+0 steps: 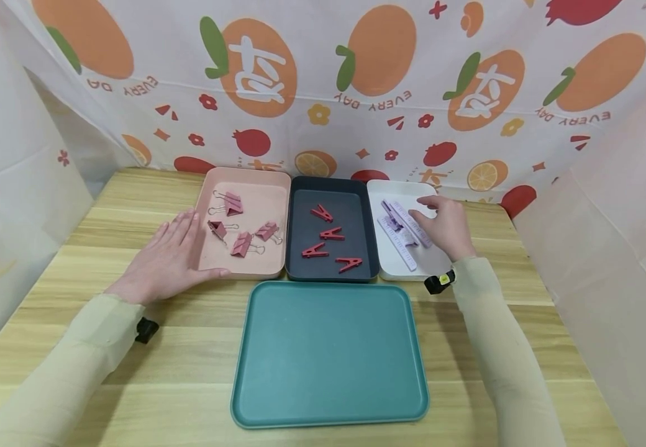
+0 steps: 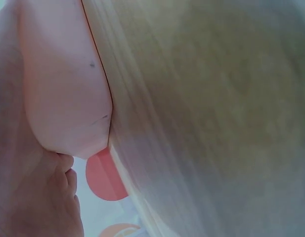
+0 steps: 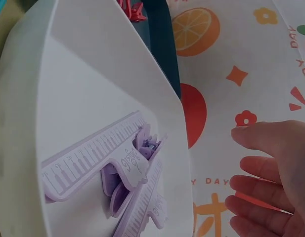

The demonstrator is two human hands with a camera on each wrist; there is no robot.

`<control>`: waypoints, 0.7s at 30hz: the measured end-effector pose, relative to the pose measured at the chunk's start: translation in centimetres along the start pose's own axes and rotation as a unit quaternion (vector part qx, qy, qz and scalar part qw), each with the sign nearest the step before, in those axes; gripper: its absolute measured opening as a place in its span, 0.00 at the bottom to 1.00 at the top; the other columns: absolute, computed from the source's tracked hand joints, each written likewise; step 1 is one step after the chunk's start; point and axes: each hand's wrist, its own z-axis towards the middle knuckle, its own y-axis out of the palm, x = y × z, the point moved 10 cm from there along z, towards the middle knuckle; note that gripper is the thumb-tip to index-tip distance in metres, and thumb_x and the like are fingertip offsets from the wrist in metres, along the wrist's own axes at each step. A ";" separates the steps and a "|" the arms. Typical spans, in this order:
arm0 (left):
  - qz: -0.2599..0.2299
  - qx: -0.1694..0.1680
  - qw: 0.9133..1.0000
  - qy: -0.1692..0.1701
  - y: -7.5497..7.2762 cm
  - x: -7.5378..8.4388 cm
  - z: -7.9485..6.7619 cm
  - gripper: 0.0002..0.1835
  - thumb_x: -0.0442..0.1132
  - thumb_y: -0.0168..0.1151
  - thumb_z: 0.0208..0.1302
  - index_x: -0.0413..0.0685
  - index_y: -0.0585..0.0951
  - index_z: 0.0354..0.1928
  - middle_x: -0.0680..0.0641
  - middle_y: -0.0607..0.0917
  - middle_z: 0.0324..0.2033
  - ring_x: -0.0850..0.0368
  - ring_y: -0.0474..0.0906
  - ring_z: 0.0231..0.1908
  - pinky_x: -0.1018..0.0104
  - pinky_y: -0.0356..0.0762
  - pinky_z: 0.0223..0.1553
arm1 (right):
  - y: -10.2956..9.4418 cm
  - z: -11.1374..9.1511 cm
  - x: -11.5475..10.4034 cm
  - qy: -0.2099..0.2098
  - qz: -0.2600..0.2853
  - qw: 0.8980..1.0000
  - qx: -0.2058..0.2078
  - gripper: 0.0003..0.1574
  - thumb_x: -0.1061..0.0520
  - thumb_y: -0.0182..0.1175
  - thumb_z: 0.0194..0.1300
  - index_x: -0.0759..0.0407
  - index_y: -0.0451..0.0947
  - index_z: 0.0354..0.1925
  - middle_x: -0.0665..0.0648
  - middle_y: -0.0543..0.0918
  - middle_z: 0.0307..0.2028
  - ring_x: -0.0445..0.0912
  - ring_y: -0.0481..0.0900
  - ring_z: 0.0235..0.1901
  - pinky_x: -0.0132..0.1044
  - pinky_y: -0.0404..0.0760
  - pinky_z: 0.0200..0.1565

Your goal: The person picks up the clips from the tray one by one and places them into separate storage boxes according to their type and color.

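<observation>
My left hand (image 1: 163, 257) lies with straight fingers along the left side of the pink tray (image 1: 258, 191), thumb stretched along its front edge. Several pink binder clips (image 1: 241, 244) with wire handles lie in that tray. Over the right part of the white tray (image 1: 389, 262) hovers my right hand (image 1: 447, 226), thumb and forefinger apart with nothing between them. Just left of its fingertips are long lilac clips (image 1: 397, 242), ruler-shaped with printed marks. In the right wrist view these lilac clips (image 3: 93, 153) lie crossed on the tray floor, and the fingers are loosely bent.
Between the two trays sits a dark grey tray (image 1: 303, 214) with several small red clips (image 1: 331, 234). A larger teal tray (image 1: 328, 354) lies in front on the wooden table (image 1: 189, 366). A fruit-print curtain (image 1: 323, 62) hangs directly behind the trays.
</observation>
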 end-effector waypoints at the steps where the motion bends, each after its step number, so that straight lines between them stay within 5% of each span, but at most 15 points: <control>1: -0.002 0.000 1.000 0.000 -0.1 0.0 0.0 0.70 0.79 0.55 0.58 0.31 0.38 0.78 0.31 0.38 0.78 0.34 0.35 0.77 0.41 0.32 0.74 | -0.1 -0.1 0.0 0.002 0.001 1.000 0.002 0.25 0.50 0.67 0.69 0.62 0.82 0.58 0.63 0.83 0.56 0.59 0.77 0.57 0.56 0.75 0.59; 11: -0.008 0.052 0.998 0.033 -3.1 1.3 1.2 0.72 0.77 0.64 0.53 0.37 0.37 0.80 0.31 0.43 0.78 0.34 0.39 0.77 0.41 0.34 0.74 | -1.2 -0.6 -0.9 0.000 0.026 1.000 0.015 0.31 0.46 0.67 0.69 0.59 0.79 0.65 0.63 0.78 0.63 0.60 0.73 0.63 0.59 0.73 0.61; 21: -0.017 0.057 0.998 0.022 -6.1 4.3 6.0 0.68 0.80 0.55 0.57 0.38 0.38 0.80 0.40 0.35 0.80 0.42 0.31 0.78 0.45 0.23 0.73 | -2.9 0.6 -3.2 -0.013 0.040 0.998 0.037 0.39 0.37 0.63 0.70 0.52 0.71 0.72 0.56 0.72 0.70 0.55 0.66 0.70 0.58 0.67 0.67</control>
